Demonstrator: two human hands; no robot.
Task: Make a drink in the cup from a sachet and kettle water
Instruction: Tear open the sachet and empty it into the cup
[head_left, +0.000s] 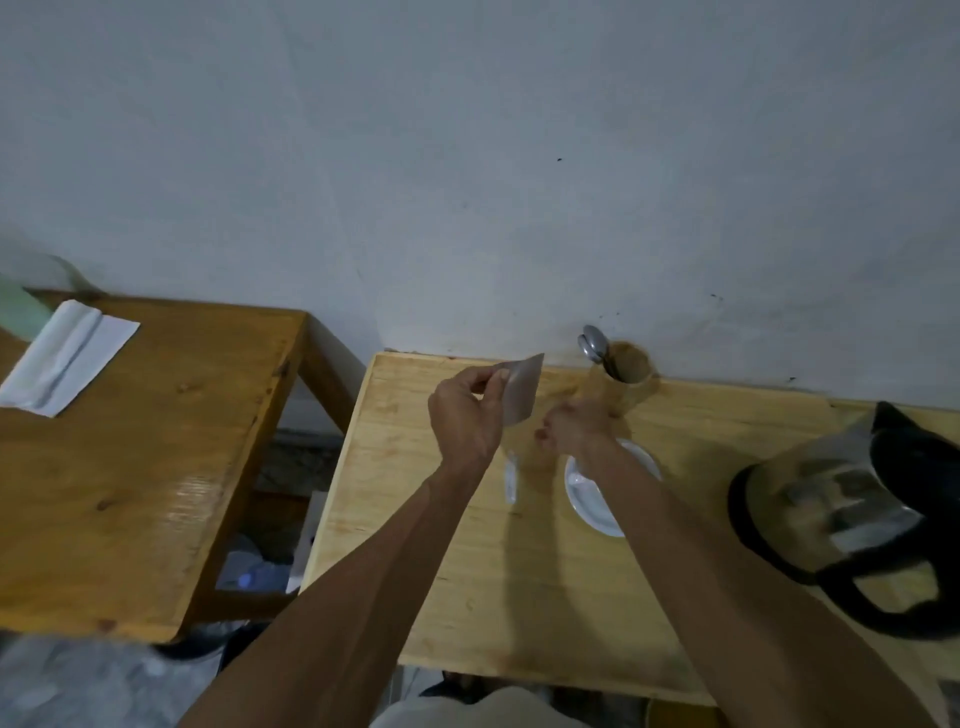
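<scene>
With the sachet (521, 387) pinched in the left hand (467, 415) above the desk (467, 571) and the blurred right hand (574, 428), grip unclear, over the saucer (587, 506), tear it fully before tipping.

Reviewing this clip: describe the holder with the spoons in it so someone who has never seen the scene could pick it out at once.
On the pale wooden table against the grey wall, look to the back edge, just beyond the white saucer. There stands a tan cylindrical wooden holder, upright, with metal spoons poking from its open top. Nothing else on that table is tall, round and wood-coloured; the glass kettle with black handle sits far right.
</scene>
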